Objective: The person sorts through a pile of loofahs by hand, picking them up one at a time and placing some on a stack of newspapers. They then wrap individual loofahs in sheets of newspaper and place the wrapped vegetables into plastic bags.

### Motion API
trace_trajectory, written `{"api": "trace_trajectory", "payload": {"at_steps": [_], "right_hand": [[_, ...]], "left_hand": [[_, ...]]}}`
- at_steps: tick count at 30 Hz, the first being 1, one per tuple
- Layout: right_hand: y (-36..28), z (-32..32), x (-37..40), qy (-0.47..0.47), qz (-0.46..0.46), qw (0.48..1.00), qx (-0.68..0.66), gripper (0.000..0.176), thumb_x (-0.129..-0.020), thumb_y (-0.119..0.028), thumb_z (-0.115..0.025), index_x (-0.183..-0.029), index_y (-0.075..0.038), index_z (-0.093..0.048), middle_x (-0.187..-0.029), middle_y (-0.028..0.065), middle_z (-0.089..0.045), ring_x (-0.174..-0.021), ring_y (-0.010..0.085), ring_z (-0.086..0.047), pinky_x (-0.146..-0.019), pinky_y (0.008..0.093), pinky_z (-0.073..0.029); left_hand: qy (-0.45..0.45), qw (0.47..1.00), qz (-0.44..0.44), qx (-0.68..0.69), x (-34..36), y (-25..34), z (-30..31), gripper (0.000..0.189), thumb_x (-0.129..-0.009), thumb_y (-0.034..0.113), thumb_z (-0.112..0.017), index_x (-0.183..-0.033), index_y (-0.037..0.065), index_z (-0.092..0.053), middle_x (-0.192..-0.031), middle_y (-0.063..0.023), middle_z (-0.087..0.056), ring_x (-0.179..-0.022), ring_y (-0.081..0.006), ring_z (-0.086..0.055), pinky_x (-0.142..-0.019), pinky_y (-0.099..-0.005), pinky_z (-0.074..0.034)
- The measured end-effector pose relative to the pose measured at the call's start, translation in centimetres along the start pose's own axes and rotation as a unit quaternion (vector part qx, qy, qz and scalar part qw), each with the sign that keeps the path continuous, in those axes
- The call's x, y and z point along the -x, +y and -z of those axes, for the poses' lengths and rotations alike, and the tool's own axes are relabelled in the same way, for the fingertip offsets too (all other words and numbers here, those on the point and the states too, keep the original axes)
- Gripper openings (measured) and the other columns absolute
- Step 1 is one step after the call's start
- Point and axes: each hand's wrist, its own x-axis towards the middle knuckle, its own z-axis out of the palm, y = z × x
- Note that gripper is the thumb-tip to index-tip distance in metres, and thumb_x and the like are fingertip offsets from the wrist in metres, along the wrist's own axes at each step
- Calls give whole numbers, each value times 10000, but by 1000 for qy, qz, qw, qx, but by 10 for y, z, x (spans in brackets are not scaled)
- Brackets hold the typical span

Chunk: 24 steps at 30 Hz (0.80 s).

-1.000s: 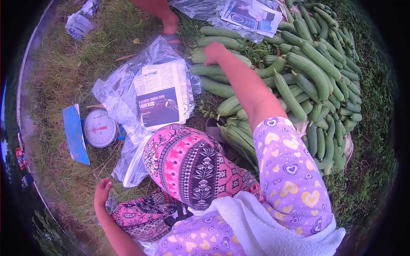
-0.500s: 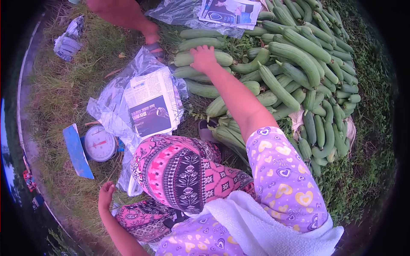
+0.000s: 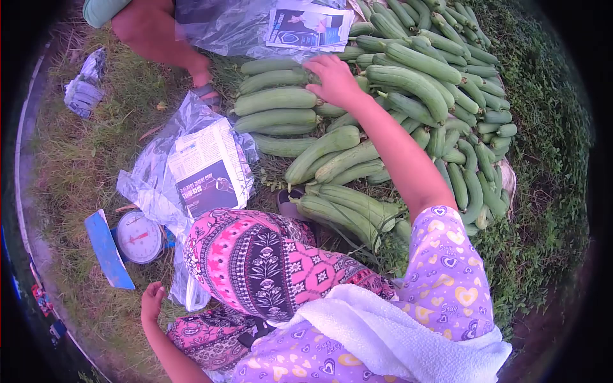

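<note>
My right hand [image 3: 335, 82] reaches across to the far side, fingers spread, at the stem ends of a row of sponge gourds. Its fingertips are right by the end of a plump green sponge gourd [image 3: 276, 100]. To the right of that hand lies a large heap of sponge gourds [image 3: 415, 86]. Near my knee, my left hand [image 3: 152, 301] hangs low over the grass with its fingers curled in and nothing showing in them. Close beyond it stands a round dial scale [image 3: 140, 237] with a blue plate [image 3: 110, 249].
A clear plastic bag with a folded newspaper [image 3: 211, 167] lies left of the gourds. Another newspaper [image 3: 306, 29] rests on plastic at the back. Another person's leg [image 3: 159, 38] is at the far left. A grey bundle [image 3: 85, 83] sits on the grass.
My right hand has lifted off the gourd in the row and shifted right toward the heap. The view has swung slightly to the right. My left hand stays low and curled.
</note>
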Motion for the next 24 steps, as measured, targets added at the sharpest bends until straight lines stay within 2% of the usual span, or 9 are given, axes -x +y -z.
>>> {"api": "trace_trajectory", "payload": {"at_steps": [3, 5, 7, 10, 13, 16, 19, 23, 24], "right_hand": [[51, 53, 36, 91, -52, 994, 33, 517, -718, -213, -737, -1197, -102, -578, -1231, 82, -545, -1148, 297, -477, -970, 432, -392], [92, 78, 65, 112, -129, 980, 106, 555, -705, -208, -752, -1215, -99, -563, -1232, 85, -540, -1152, 296, -476, -973, 429, -395], [123, 95, 94, 91, -232, 953, 175, 607, -688, -240, -770, -1237, -111, -547, -1238, 88, -532, -1157, 308, -474, -974, 424, -402], [144, 108, 124, 3, -312, 933, 178, 652, -670, -262, -786, -1256, -124, -535, -1256, 90, -517, -1169, 297, -472, -972, 410, -409], [144, 119, 130, 1, -287, 943, 167, 654, -663, -289, -788, -1250, -136, -545, -1197, 97, -550, -1139, 295, -498, -954, 421, -424], [140, 125, 121, 1, -289, 949, 130, 640, -668, -305, -784, -1230, -85, -570, -1163, 123, -598, -1098, 273, -554, -953, 390, -434], [142, 122, 115, 3, -295, 950, -104, 630, -673, -321, -777, -1196, -20, -597, -1131, 149, -641, -1042, 246, -608, -934, 349, -446], [133, 84, 90, -9, -267, 933, -241, 635, -672, -330, -776, -1174, 20, -606, -1114, 152, -656, -1002, 207, -629, -910, 321, -450], [111, 78, 79, -21, -258, 927, -270, 637, -670, -336, -776, -1174, 16, -607, -1101, 143, -662, -993, 206, -631, -903, 324, -453]], "left_hand": [[-8, 1000, 3, -11, -4, 3, 0, 355, -878, 138, -604, -1161, -67, -542, -989, -92, -637, -836, -148, -606, -774, -279, -484], [-16, 1000, 1, -17, -8, 2, 0, 356, -881, 137, -602, -1166, -67, -540, -994, -96, -639, -837, -149, -607, -775, -280, -484], [-20, 1000, -6, -15, -15, -2, -1, 356, -883, 135, -599, -1171, -66, -538, -1001, -100, -641, -834, -150, -606, -776, -282, -484], [-22, 999, -18, -23, -18, -3, -2, 358, -886, 137, -600, -1175, -65, -537, -1000, -105, -642, -838, -156, -611, -779, -287, -488], [-20, 999, -27, -10, -23, -8, -2, 359, -887, 136, -601, -1177, -66, -539, -1000, -113, -645, -845, -164, -615, -784, -293, -493], [-16, 999, -34, -25, -23, -9, -2, 361, -887, 135, -602, -1179, -66, -539, -1003, -117, -646, -856, -168, -620, -788, -295, -497], [-8, 1000, -29, -8, -18, -7, -4, 363, -884, 132, -603, -1180, -68, -540, -1008, -119, -646, -862, -171, -621, -795, -296, -497], [-4, 999, -26, -30, -18, -14, -4, 367, -878, 139, -610, -1178, -62, -546, -1022, -130, -649, -895, -169, -624, -811, -295, -493], [-3, 999, -17, -36, -15, -12, -3, 368, -876, 143, -613, -1179, -55, -550, -1030, -130, -652, -922, -172, -623, -828, -298, -489]]}}
